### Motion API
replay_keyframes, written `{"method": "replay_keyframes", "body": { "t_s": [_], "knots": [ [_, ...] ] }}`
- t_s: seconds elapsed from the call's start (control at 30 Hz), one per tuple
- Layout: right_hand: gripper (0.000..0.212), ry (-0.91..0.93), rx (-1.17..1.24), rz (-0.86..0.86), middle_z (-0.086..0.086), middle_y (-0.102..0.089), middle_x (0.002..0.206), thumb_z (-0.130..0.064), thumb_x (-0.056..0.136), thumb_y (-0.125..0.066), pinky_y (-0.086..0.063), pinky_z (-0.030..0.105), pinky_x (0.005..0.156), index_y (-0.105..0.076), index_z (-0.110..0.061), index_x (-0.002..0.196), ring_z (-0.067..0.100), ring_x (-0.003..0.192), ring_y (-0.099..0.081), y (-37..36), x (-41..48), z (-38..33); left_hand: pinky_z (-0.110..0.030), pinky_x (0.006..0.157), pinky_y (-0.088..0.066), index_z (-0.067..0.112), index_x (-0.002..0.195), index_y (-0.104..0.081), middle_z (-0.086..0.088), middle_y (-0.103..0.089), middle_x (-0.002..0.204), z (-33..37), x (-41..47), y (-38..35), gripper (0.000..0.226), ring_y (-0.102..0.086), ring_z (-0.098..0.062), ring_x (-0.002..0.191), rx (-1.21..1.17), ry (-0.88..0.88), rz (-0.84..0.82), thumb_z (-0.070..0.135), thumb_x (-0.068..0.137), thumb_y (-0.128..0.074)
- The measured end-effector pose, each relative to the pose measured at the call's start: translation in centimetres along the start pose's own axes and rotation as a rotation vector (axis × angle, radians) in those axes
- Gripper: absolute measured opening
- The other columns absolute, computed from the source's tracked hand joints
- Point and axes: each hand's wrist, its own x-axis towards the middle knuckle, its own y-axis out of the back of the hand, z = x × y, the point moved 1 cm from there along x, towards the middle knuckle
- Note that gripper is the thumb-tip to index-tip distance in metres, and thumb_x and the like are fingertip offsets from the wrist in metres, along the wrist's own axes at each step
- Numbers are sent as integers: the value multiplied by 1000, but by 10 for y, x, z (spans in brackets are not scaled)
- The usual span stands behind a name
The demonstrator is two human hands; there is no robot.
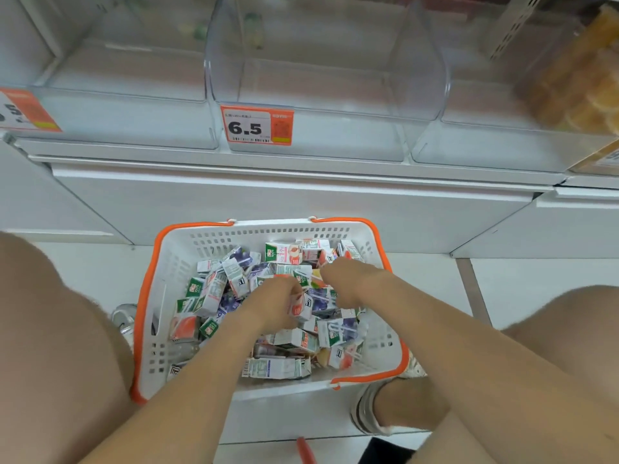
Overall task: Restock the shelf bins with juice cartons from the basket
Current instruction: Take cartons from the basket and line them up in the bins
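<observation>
One carton in left hand, right hand near basket rim

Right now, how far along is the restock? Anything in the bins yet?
Barely started. Done: nothing visible; the clear bin above the 6.5 price tag shows no cartons. In hand: the left hand holds a peach carton in its grip inside the basket; the right hand reaches among the cartons, its grip unclear. Left: the whole pile of cartons in the basket needs shelving.
</observation>
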Motion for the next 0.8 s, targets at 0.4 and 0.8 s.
{"method": "replay_keyframes", "body": {
  "t_s": [0.4,0.8],
  "knots": [
    [75,-5,-144,5,11,-57,122,-18,84,-82,-53,39,75,-37,-14,144,30,100,-62,-39,4,-7,-45,80,-53,33,111,-49,-5,-54,111,9,-26,22,48,-58,-28,94,-224,-56,22,30,78,-84],
    [59,1,427,153,4,-60,98,-22,79,-83,-47,33,62,-44,-21,125,24,86,-61,11,-31,6,-32,75,-57,26,115,-57,2,-64,111,-17,-57,37,61,-65,-17,95,-237,115,209,23,68,-96]
  ]
}}
